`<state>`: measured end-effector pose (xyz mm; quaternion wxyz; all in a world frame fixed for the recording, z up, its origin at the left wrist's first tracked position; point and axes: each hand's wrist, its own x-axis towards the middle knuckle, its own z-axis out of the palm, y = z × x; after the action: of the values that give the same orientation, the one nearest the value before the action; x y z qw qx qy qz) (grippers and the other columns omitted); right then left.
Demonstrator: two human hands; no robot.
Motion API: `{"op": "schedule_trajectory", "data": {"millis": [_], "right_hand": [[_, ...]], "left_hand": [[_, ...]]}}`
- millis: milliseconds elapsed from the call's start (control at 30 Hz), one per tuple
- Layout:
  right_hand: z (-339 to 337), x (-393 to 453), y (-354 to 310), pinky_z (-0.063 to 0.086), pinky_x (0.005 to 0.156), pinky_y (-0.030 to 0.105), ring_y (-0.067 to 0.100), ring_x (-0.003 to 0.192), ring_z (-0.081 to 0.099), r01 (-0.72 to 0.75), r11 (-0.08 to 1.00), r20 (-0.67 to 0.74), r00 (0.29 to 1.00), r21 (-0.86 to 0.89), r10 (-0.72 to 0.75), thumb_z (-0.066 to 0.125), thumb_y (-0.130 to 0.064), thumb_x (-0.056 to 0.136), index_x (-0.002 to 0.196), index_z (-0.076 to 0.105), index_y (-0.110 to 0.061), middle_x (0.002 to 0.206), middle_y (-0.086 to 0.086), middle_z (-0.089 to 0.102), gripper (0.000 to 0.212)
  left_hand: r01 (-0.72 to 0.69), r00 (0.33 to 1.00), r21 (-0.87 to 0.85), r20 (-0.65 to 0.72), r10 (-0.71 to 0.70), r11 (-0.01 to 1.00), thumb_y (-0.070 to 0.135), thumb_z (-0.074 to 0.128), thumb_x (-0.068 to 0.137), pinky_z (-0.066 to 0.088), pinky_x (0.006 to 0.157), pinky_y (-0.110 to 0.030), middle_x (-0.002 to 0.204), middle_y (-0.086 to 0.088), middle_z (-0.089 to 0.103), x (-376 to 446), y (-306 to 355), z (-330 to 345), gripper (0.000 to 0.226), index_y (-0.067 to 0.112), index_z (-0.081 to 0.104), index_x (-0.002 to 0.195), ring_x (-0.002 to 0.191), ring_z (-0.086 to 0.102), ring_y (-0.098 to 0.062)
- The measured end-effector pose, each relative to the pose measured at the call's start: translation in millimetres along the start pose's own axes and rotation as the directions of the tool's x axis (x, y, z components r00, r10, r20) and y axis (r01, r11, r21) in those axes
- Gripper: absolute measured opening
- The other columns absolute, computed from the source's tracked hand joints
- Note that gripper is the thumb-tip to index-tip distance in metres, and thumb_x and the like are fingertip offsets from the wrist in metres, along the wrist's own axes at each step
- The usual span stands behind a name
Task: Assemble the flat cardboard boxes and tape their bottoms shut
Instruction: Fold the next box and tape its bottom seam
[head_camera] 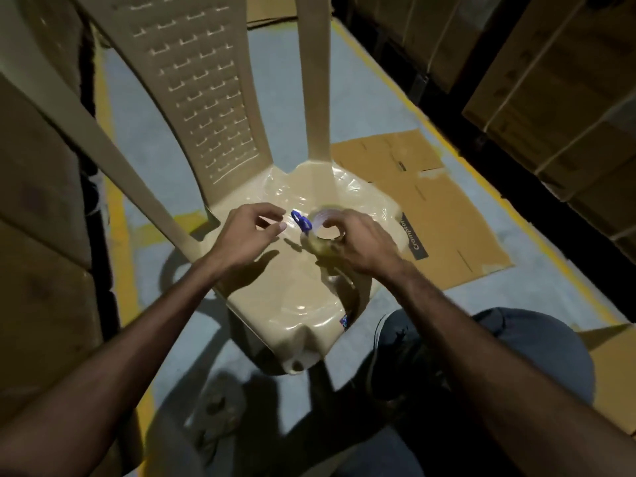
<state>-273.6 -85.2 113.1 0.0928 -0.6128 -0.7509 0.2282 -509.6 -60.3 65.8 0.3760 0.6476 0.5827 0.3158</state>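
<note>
A roll of clear tape (325, 232) sits above the seat of a beige plastic chair (292, 297). My right hand (361, 242) grips the roll from the right side. A small blue object (301, 222), perhaps a cutter or scissor handle, lies just left of the roll. My left hand (246, 235) hovers over the seat with thumb and fingers loosely curled and nothing held, its fingertips a short way from the blue object. A flat cardboard box (433, 208) lies on the floor behind the chair to the right.
Stacked cardboard cartons (557, 98) line the right side, and more cartons (38, 201) rise on the left. Yellow floor lines (118, 235) border the grey floor. My knee in blue trousers (516, 346) is at the lower right, beside another cardboard piece (612, 366).
</note>
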Motion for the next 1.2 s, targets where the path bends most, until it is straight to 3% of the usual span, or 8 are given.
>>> {"op": "schedule_trajectory", "data": {"millis": [100, 233, 433, 567, 733, 833, 967, 1200], "right_hand": [[13, 15, -2, 0.049, 0.088, 0.038, 0.031, 0.114, 0.065, -0.018, 0.968, 0.171, 0.983, -0.25, 0.062, 0.063, -0.03, 0.1, 0.136, 0.066, -0.029, 0.134, 0.006, 0.066, 0.036], [22, 14, -1, 0.05, 0.083, 0.037, 0.032, 0.1, 0.065, -0.088, 0.962, 0.057, 0.993, -0.26, 0.106, 0.061, -0.027, 0.097, 0.118, 0.073, -0.019, 0.117, 0.008, 0.07, 0.026], [3, -20, 26, 0.044, 0.078, 0.034, 0.023, 0.095, 0.067, -0.138, 0.953, -0.275, 0.938, 0.27, 0.213, 0.072, -0.036, 0.094, 0.095, 0.07, -0.024, 0.1, -0.004, 0.072, 0.013], [-28, -82, 42, 0.058, 0.08, 0.045, 0.016, 0.084, 0.073, -0.071, 0.81, -0.418, 0.828, 0.583, 0.374, 0.069, -0.048, 0.087, 0.092, 0.07, -0.032, 0.092, -0.011, 0.073, 0.017], [-67, -186, 53, 0.062, 0.073, 0.044, 0.024, 0.076, 0.073, 0.095, 0.663, -0.565, 0.62, 0.742, 0.544, 0.073, -0.021, 0.098, 0.098, 0.073, -0.017, 0.09, -0.008, 0.073, 0.004], [-80, -246, 64, 0.058, 0.067, 0.034, 0.017, 0.068, 0.068, 0.137, 0.612, -0.588, 0.5, 0.779, 0.636, 0.073, -0.013, 0.098, 0.099, 0.071, -0.009, 0.084, -0.01, 0.071, 0.004], [-92, -316, 87, 0.062, 0.075, 0.043, 0.015, 0.072, 0.07, 0.133, 0.59, -0.593, 0.357, 0.797, 0.721, 0.073, -0.018, 0.098, 0.101, 0.072, -0.011, 0.089, -0.01, 0.072, 0.007], [-78, -443, 136, 0.065, 0.079, 0.038, 0.013, 0.071, 0.072, 0.084, 0.5, -0.503, 0.275, 0.862, 0.82, 0.075, -0.015, 0.097, 0.11, 0.073, -0.005, 0.101, 0.005, 0.069, 0.016]], "left_hand": [[0.064, 0.997, -0.014, 0.035, -0.064, 0.998, 0.025, 0.075, 0.095, 0.062, 0.077, -0.031, 0.106, 0.012, 0.076, -6, -14, 8, 0.021, 0.026, 0.076, 0.116, 0.09, 0.074, -0.009], [0.145, 0.989, -0.152, 0.029, -0.143, 0.978, 0.015, 0.074, 0.096, 0.056, 0.066, -0.017, 0.104, -0.001, 0.075, -19, -18, 29, 0.018, 0.019, 0.077, 0.113, 0.095, 0.073, -0.019], [0.18, 0.984, -0.311, 0.061, -0.169, 0.933, 0.022, 0.077, 0.094, 0.065, 0.071, -0.039, 0.104, -0.004, 0.075, -23, 23, 59, 0.025, 0.019, 0.076, 0.119, 0.091, 0.075, -0.03], [0.109, 0.989, -0.459, 0.142, -0.048, 0.882, 0.024, 0.073, 0.098, 0.059, 0.081, -0.043, 0.102, -0.012, 0.078, -25, 95, 85, 0.016, 0.019, 0.077, 0.112, 0.086, 0.072, -0.025], [-0.035, 0.959, -0.637, 0.196, 0.207, 0.77, 0.019, 0.068, 0.1, 0.061, 0.077, -0.039, 0.102, -0.016, 0.077, -66, 213, 140, 0.033, 0.014, 0.065, 0.133, 0.092, 0.073, -0.023], [-0.043, 0.893, -0.675, 0.305, 0.332, 0.736, 0.015, 0.07, 0.099, 0.058, 0.074, -0.038, 0.099, -0.02, 0.074, -99, 273, 180, 0.038, 0.019, 0.062, 0.136, 0.091, 0.072, -0.02], [-0.035, 0.778, -0.654, 0.457, 0.431, 0.756, 0.004, 0.072, 0.095, 0.059, 0.077, -0.036, 0.097, -0.004, 0.077, -139, 324, 234, 0.033, 0.019, 0.071, 0.125, 0.09, 0.072, -0.02], [0.026, 0.602, -0.555, 0.673, 0.43, 0.832, -0.001, 0.072, 0.094, 0.061, 0.09, -0.052, 0.103, -0.012, 0.078, -212, 350, 327, 0.028, 0.016, 0.072, 0.116, 0.103, 0.074, -0.036]]}}
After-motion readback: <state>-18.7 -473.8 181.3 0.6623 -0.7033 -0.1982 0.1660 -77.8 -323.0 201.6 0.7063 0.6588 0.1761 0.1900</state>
